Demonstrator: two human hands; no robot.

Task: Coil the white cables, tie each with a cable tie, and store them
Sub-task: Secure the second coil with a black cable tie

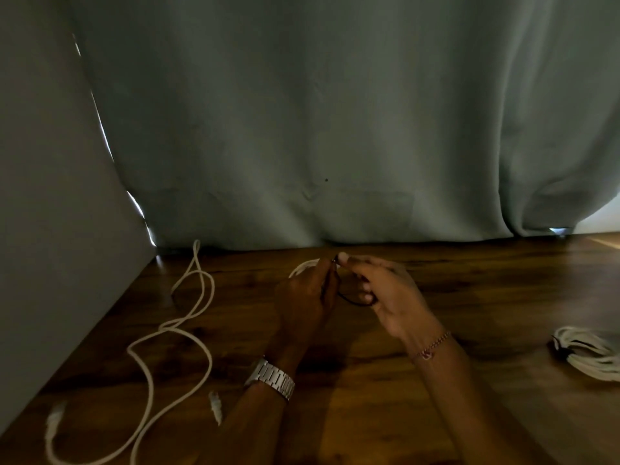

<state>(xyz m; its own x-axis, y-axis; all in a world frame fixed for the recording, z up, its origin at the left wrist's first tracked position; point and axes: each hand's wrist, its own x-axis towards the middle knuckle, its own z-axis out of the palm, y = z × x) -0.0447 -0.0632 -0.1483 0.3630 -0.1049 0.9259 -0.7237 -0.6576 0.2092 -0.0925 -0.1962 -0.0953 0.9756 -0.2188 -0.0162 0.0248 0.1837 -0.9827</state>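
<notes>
Both hands meet mid-bench: left hand grips a white coil, right hand pinches a dark cable tie. Loose cable sprawls left; a tied bundle sits right.

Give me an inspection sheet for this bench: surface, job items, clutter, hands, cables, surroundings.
Surface: dark brown wooden tabletop, dimly lit.
Job's things: small white cable coil mostly hidden behind the left hand; thin black cable tie looping between the hands; finished white coil bound with a black tie lying at the right edge.
Clutter: nothing seen.
Grippers: left hand has its grip on the small coil; right hand pinches the black tie. A metal watch is on the left wrist, a bracelet on the right.
Cables: long loose white cable sprawls uncoiled at left.
Surroundings: grey-green curtain behind; grey wall at left.
</notes>
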